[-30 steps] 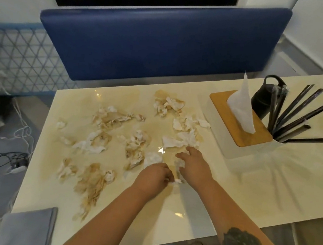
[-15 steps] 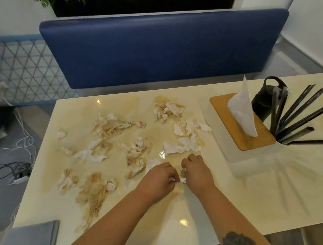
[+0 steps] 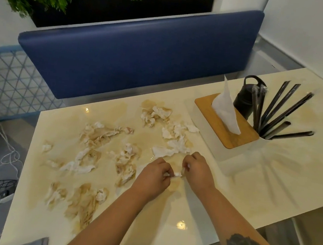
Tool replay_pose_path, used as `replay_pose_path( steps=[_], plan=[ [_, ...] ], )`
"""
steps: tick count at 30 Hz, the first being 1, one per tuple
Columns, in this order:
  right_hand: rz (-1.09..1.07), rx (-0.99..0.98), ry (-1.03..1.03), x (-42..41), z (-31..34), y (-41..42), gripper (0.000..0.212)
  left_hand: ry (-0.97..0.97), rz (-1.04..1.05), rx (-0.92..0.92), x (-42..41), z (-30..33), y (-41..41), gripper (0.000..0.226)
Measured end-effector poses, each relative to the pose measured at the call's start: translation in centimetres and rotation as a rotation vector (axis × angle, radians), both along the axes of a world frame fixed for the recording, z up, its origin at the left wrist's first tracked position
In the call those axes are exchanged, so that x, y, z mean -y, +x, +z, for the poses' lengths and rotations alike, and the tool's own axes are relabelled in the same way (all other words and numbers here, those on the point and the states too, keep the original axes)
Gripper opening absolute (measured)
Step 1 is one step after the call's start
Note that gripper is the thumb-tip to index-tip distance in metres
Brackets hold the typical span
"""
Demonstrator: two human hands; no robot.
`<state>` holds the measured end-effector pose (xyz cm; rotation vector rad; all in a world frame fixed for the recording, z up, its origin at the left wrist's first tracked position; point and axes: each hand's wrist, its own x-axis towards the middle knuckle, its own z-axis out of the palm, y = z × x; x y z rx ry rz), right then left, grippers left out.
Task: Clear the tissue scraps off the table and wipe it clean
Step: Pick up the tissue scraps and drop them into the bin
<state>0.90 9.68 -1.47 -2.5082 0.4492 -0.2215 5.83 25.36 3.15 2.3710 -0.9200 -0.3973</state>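
Both of our hands meet low over the table (image 3: 197, 210), knuckles up and fingers curled inward. Our left hand (image 3: 153, 178) and our right hand (image 3: 197, 171) each pinch an end of one small white tissue bit (image 3: 177, 174), which shows only in the narrow gap between them. We cannot tell whether that bit touches the tabletop.

Just beyond our right hand lie crumpled white tissue scraps (image 3: 172, 145), nearly touching its fingertips, and the cluster runs on away from us to a stained wad (image 3: 155, 113) farther out. Just to the left of our left hand sits a brownish crumpled pile (image 3: 125, 162). Farther left and nearer to us, more stained scraps (image 3: 82, 200) spread over tan smears on the glossy surface, with one small piece (image 3: 46, 147) lying well apart at the far left.

Off to the right of our right hand stands a tissue box (image 3: 222, 126) with a wooden lid and a white sheet sticking up. Beyond it we see a white cup of dark straws (image 3: 277, 114) and a black bottle (image 3: 244, 99) just beside it. A blue bench back (image 3: 133, 59) runs along the far side of the table.
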Motion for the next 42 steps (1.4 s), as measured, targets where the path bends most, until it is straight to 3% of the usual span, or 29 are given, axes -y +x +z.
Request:
replay_pose_path(
  steps=[14, 32, 42],
  plan=[
    [-0.372, 0.184, 0.06, 8.3, 3.6, -8.5, 0.015, -0.088, -0.299, 0.02, 11.7, 1.0, -3.1, 0.014],
    [-0.949, 0.175, 0.084, 26.9, 5.1, -27.5, 0.015, -0.113, -0.799, 0.06, 37.5, 1.6, -16.1, 0.014],
    [-1.138, 0.141, 0.062, 36.0, 5.1, -37.9, 0.016, -0.028, -0.935, 0.071, 50.2, 0.1, -24.4, 0.014]
  ],
)
